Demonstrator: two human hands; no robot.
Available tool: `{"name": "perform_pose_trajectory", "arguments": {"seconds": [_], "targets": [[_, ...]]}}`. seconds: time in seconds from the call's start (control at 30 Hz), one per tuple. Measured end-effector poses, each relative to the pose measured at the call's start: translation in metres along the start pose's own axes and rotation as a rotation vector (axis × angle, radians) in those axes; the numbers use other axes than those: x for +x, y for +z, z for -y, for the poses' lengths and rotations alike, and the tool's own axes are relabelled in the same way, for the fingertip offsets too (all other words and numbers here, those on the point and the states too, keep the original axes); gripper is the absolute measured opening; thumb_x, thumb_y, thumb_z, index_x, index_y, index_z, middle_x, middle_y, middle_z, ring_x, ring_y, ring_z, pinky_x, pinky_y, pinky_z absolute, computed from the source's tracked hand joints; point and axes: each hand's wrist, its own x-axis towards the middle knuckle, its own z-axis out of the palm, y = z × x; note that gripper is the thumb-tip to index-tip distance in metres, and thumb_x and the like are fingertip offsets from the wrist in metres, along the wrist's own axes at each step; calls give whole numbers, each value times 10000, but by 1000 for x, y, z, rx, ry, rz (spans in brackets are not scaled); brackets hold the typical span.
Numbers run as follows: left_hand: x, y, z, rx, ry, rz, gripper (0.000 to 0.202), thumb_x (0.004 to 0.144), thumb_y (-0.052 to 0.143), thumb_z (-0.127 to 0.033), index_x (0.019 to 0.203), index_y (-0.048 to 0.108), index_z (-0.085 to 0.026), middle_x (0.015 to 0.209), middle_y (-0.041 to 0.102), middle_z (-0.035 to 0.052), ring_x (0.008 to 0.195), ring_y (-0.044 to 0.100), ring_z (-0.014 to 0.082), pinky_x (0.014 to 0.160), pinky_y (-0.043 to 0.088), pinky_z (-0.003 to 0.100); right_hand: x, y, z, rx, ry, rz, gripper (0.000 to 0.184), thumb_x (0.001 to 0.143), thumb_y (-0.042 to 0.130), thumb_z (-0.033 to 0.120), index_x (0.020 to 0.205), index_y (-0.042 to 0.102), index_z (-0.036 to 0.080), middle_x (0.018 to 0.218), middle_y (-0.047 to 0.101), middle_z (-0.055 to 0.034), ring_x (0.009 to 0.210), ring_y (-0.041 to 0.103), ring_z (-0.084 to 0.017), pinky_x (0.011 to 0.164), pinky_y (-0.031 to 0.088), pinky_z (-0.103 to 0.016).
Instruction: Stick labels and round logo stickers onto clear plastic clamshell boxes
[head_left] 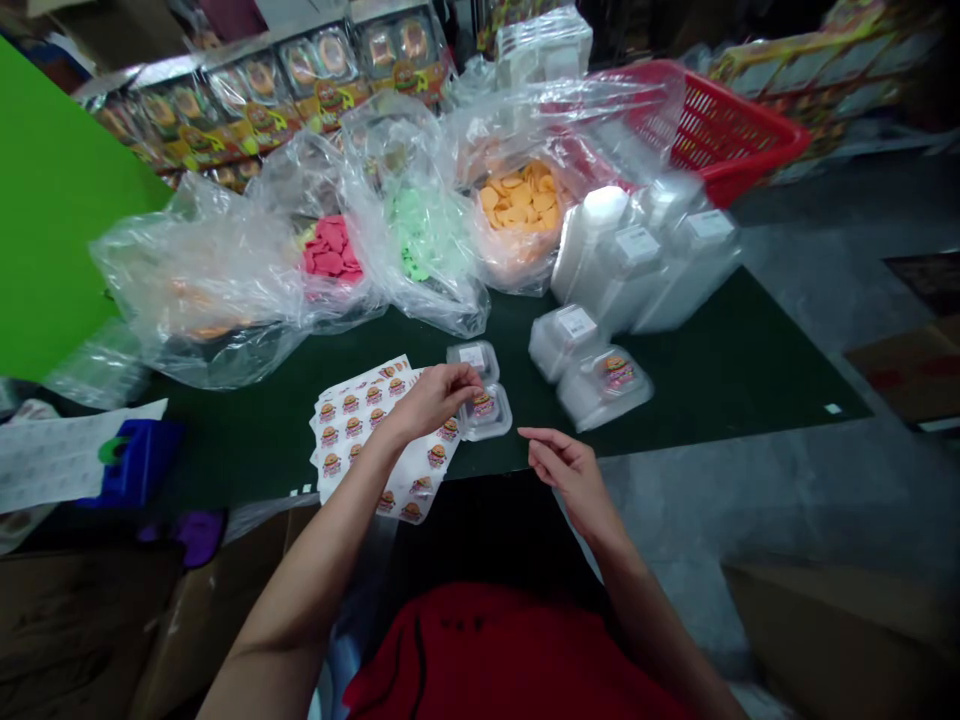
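My left hand (437, 398) is over the right edge of a stack of sticker sheets (367, 425) printed with small burger pictures. Its thumb and fingers are pinched together at a small clear plastic box (495, 425), whose lid bears a burger sticker (484, 404). Whether anything is between those fingertips is hidden. The box's other half (474, 356), with a white label, lies behind it. To the right of the box my right hand (571, 475) hovers at the table edge, fingers stretched and thumb slightly apart, holding nothing.
A stickered clear box (606, 385) lies at right, beside a labelled box (566, 338) and stacked clear boxes (637, 260). Behind are plastic bags of pink pieces (332, 250), green pieces (412, 235) and orange pieces (525, 198), plus a red basket (739, 135). A blue tape dispenser (142, 465) stands left.
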Motion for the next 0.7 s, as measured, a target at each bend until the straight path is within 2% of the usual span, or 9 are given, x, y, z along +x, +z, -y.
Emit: {"name": "perform_pose_trajectory", "arguments": {"seconds": [0.2, 0.33, 0.5, 0.57, 0.7], "targets": [[4, -1, 6, -14, -17, 33, 201, 910, 619, -355, 813, 710, -204, 747, 688, 18, 671, 568, 168, 626, 412, 263, 6, 5, 7, -55, -69, -22, 358, 857, 754, 449, 1099, 810, 190, 736, 619, 13, 614, 469, -117, 577, 350, -259], [8, 1, 11, 2, -14, 45, 198, 898, 608, -346, 804, 708, -203, 745, 690, 22, 663, 561, 168, 612, 407, 261, 10, 16, 13, -170, -163, -16, 323, 899, 688, 433, 1087, 809, 200, 774, 655, -13, 692, 551, -157, 653, 443, -282], [10, 2, 11, 66, -10, 38, 169, 900, 607, -321, 808, 697, -211, 723, 677, 9, 659, 561, 171, 623, 387, 265, 21, 34, 12, -493, -394, 51, 349, 1001, 556, 338, 1241, 784, 230, 929, 624, -45, 758, 576, -176, 684, 486, -292], [8, 5, 11, 90, 7, 12, 143, 909, 620, -287, 809, 686, -211, 725, 672, 6, 666, 570, 172, 640, 387, 268, 26, 38, 7, -674, -485, 82, 375, 1018, 532, 292, 1312, 759, 237, 971, 593, -60, 820, 596, -199, 754, 515, -322], [3, 16, 17, 132, 98, -119, 44, 897, 683, -235, 881, 663, -199, 855, 660, 27, 760, 593, 187, 704, 421, 284, 28, 39, 0, -904, -565, 88, 405, 1045, 478, 241, 1362, 730, 235, 992, 573, -90, 934, 599, -257, 882, 530, -398]]}}
